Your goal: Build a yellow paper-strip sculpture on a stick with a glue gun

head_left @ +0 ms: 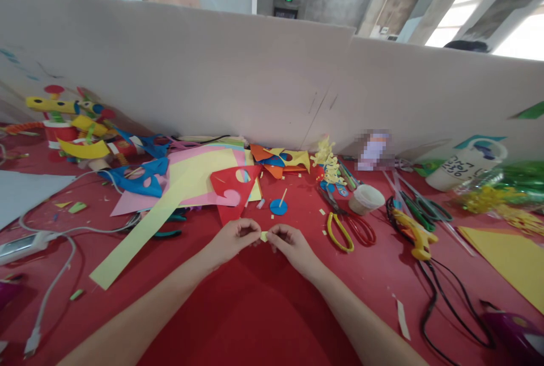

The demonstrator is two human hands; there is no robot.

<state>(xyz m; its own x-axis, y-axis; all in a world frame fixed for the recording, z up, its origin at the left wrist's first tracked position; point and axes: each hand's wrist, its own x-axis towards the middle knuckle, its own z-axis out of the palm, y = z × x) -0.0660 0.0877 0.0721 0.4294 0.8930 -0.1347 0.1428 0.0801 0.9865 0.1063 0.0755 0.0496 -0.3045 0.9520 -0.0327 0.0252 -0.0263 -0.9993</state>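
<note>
Between my fingertips is a small piece of pale yellow paper point(264, 236). My left hand point(238, 239) pinches its left side, and my right hand point(290, 242) pinches the other side. Just beyond the hands lies a blue paper disc point(276, 211) with a thin pale stick point(283, 196) on it. Red paper with cut-out holes point(227, 182) rests beyond my left hand, on top of pink and yellow sheets. Scissors with one yellow and one red handle point(340, 234) lie to the right of my right hand.
A white paper cup point(366, 199), a yellow glue gun point(419, 234) with a black cord, and green-handled scissors point(427, 205) are on the right. A long yellow paper strip point(136, 247) and a white cable point(45, 298) lie left. A white partition point(182, 77) stands behind the red table.
</note>
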